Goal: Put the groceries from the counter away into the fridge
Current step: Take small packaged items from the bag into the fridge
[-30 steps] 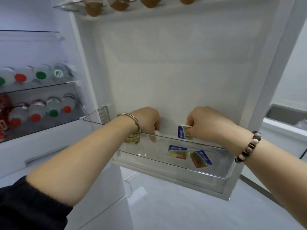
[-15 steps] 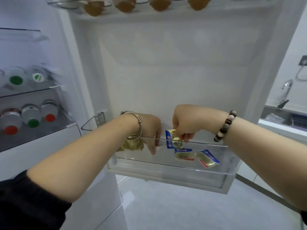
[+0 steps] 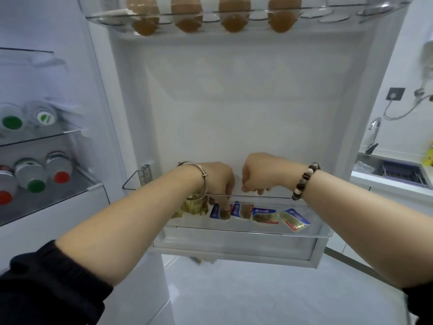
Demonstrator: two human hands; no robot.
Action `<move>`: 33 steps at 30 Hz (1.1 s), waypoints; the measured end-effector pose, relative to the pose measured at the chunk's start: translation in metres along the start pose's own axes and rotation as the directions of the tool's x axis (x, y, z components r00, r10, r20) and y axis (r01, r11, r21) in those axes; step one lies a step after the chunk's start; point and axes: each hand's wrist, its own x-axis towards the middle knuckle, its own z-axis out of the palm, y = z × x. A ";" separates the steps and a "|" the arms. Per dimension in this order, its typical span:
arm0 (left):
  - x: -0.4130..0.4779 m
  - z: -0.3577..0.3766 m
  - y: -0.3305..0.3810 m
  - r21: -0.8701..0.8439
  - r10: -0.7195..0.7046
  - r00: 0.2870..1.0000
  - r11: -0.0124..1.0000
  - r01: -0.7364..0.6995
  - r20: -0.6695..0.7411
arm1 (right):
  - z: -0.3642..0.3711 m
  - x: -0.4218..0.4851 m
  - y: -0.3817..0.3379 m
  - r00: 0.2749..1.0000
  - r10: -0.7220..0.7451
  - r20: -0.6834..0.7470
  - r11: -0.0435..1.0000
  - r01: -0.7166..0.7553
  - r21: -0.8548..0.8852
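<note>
- Broadly, the fridge door [image 3: 246,102] stands open and the stocking looks far along. Eggs [image 3: 187,12] sit in its top rack and bottles [image 3: 35,181] lie on the inner shelves.
- Only a strip of the worktop [image 3: 375,181] shows, by the sink [image 3: 398,172], so I cannot tell what groceries remain there.
- The clear door bin [image 3: 234,240] holds the task's thing, a row of butter packets [image 3: 264,215] along its floor.
- The left grip [image 3: 218,179] dips over the bin's rim, its fingers [image 3: 226,204] reaching down onto the leftmost packet. I cannot tell whether they pinch it or only touch it.
- The right grip [image 3: 257,174] hovers just above the rim with its fingers curled under, and no packet shows in it.
- Four packets are visible. The two on the left stand nearly upright, long axis vertical. The third lies with its long axis along the bin. The fourth is skewed, its long axis running diagonally down to the right.
- A crumpled gold foil lump [image 3: 192,206] shows through the bin wall under the left wrist. Whether it is held or lying there is unclear.
</note>
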 end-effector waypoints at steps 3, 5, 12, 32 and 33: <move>-0.003 -0.007 0.001 -0.070 0.022 0.996 0.997 -0.028 -0.086 | -0.004 -0.005 0.006 0.997 0.050 -0.051 0.999 -0.049 0.018; -0.005 -0.011 0.005 -0.086 0.018 0.983 0.996 -0.034 -0.182 | -0.005 -0.011 0.010 0.990 0.087 -0.107 0.996 -0.086 0.020; -0.010 -0.002 0.020 0.047 0.059 0.811 0.998 -0.038 -0.583 | 0.005 -0.033 0.023 0.847 0.187 -0.497 0.982 -0.178 0.068; 0.012 0.050 0.168 0.322 0.445 0.393 0.883 -0.341 -0.805 | 0.069 -0.177 0.115 0.439 0.259 -0.860 0.834 -0.551 -0.030; 0.014 0.051 0.183 0.319 0.461 0.389 0.870 -0.376 -0.798 | 0.070 -0.189 0.124 0.428 0.279 -0.860 0.816 -0.577 -0.022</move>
